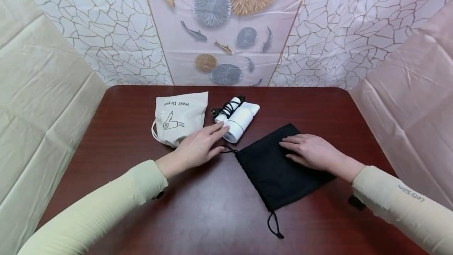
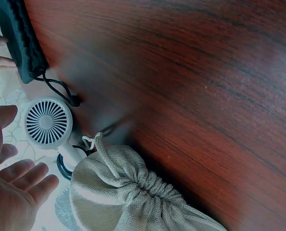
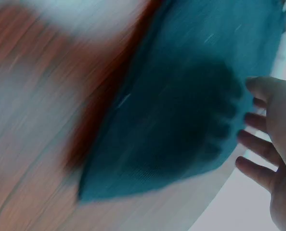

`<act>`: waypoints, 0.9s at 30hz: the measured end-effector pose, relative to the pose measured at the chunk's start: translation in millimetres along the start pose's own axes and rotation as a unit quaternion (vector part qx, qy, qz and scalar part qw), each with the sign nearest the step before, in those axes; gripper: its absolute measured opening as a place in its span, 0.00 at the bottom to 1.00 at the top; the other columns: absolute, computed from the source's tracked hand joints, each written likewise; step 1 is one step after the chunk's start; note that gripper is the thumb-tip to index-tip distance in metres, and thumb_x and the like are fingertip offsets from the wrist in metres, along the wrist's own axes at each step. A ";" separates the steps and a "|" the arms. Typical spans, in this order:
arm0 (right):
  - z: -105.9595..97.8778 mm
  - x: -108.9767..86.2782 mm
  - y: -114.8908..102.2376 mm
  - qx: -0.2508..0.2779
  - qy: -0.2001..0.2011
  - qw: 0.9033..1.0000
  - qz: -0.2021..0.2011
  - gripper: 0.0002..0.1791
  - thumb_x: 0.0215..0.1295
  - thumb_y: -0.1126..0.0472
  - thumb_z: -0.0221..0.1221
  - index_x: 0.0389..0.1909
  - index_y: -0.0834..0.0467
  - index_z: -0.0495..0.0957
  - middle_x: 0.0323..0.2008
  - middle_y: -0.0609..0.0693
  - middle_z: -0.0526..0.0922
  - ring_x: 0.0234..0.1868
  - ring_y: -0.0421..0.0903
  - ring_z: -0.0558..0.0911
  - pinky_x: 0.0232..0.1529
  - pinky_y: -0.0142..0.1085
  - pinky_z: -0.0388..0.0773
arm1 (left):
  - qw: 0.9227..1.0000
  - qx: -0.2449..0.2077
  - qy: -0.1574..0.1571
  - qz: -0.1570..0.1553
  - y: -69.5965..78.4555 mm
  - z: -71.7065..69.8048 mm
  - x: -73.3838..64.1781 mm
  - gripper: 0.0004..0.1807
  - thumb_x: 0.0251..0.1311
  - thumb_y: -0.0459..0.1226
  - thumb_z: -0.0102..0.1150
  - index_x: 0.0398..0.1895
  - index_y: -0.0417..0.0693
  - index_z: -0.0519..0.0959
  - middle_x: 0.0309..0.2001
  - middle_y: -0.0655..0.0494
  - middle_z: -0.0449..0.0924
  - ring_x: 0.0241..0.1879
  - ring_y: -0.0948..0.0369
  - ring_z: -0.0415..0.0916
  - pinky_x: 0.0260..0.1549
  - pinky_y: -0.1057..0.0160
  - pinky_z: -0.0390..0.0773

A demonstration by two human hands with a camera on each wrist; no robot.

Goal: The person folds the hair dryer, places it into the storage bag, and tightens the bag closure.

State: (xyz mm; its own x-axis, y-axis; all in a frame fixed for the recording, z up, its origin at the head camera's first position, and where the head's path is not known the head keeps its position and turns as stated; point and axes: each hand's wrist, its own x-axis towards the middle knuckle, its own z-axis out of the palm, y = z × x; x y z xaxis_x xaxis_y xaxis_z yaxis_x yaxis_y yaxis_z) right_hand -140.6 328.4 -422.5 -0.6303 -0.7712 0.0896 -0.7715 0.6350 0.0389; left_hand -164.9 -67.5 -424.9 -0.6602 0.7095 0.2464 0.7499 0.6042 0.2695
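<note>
A white hair dryer (image 1: pixel 242 119) lies toward the back of the table, a black cord (image 1: pixel 229 107) wound around its handle. Over its near end reach the extended fingers of my left hand (image 1: pixel 196 146); the left wrist view shows this palm holding nothing, beside the round grille (image 2: pixel 47 122). Just left of it is a beige drawstring pouch (image 1: pixel 182 111) printed "Hair Dryer", its neck gathered. A black drawstring pouch (image 1: pixel 272 172) lies flat at the right. Above its right part hovers my right hand (image 1: pixel 313 150), fingers spread, casting a shadow on the cloth.
The dark red wooden table (image 1: pixel 198 211) has rounded back corners. Patterned cloth (image 1: pixel 226 34) hangs behind it, with plain pale cloth (image 1: pixel 407 89) along both sides. A cord loop (image 1: pixel 274 225) from the black pouch trails toward the front.
</note>
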 end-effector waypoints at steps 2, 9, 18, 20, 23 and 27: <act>-2.6 8.6 -13.9 0.007 0.022 1.000 0.001 0.22 0.66 0.55 0.73 0.57 0.61 0.87 0.51 0.56 0.90 0.52 0.53 0.89 0.53 0.51 0.86 | 1.000 0.004 0.003 0.002 0.2 -0.1 0.2 0.35 0.72 0.43 0.69 0.77 0.42 0.72 0.74 0.37 0.72 0.71 0.45 0.75 0.67 0.47 0.76; -6.3 39.6 -61.4 0.035 0.046 0.998 -0.024 0.19 0.70 0.47 0.70 0.48 0.58 0.90 0.39 0.49 0.90 0.40 0.45 0.89 0.43 0.43 0.87 | 1.000 0.016 0.002 0.008 1.9 -0.2 0.5 0.35 0.72 0.43 0.69 0.78 0.43 0.71 0.75 0.38 0.71 0.71 0.45 0.75 0.67 0.47 0.76; 3.2 63.2 -93.1 -0.026 0.017 0.999 -0.032 0.21 0.68 0.39 0.70 0.33 0.54 0.85 0.26 0.47 0.82 0.27 0.45 0.84 0.28 0.38 0.83 | 0.999 0.031 0.011 0.014 2.3 2.2 -1.0 0.35 0.71 0.43 0.69 0.77 0.44 0.72 0.74 0.38 0.72 0.69 0.44 0.77 0.65 0.46 0.78; 5.2 65.6 -96.7 -0.044 0.008 0.998 -0.033 0.22 0.67 0.38 0.70 0.32 0.54 0.85 0.26 0.47 0.82 0.26 0.45 0.84 0.25 0.37 0.82 | 0.999 0.033 0.012 0.013 1.9 2.5 -1.7 0.35 0.71 0.43 0.69 0.77 0.44 0.72 0.74 0.38 0.72 0.69 0.44 0.77 0.65 0.46 0.78; 8.7 67.9 -100.4 -0.065 -0.009 0.997 -0.033 0.24 0.66 0.36 0.70 0.32 0.54 0.85 0.26 0.47 0.82 0.26 0.45 0.83 0.24 0.37 0.81 | 0.999 0.033 0.010 0.013 1.3 3.0 -2.2 0.34 0.72 0.43 0.69 0.77 0.44 0.72 0.74 0.38 0.72 0.68 0.44 0.77 0.65 0.47 0.78; 12.1 70.3 -103.0 -0.079 -0.029 0.996 -0.040 0.23 0.66 0.37 0.70 0.33 0.54 0.85 0.27 0.48 0.82 0.27 0.46 0.83 0.24 0.38 0.81 | 0.999 0.031 0.008 0.012 0.9 3.4 -3.5 0.33 0.72 0.43 0.68 0.77 0.45 0.72 0.74 0.38 0.72 0.69 0.45 0.77 0.66 0.47 0.78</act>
State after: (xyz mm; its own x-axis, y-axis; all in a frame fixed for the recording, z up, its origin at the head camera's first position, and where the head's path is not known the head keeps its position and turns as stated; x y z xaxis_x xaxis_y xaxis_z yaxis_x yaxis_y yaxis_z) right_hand -106.6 208.3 -432.3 -0.5747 -0.8181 0.0225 -0.7990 0.5668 0.2008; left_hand -161.8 -68.2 -428.7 -0.6427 0.7180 0.2671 0.7660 0.6091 0.2058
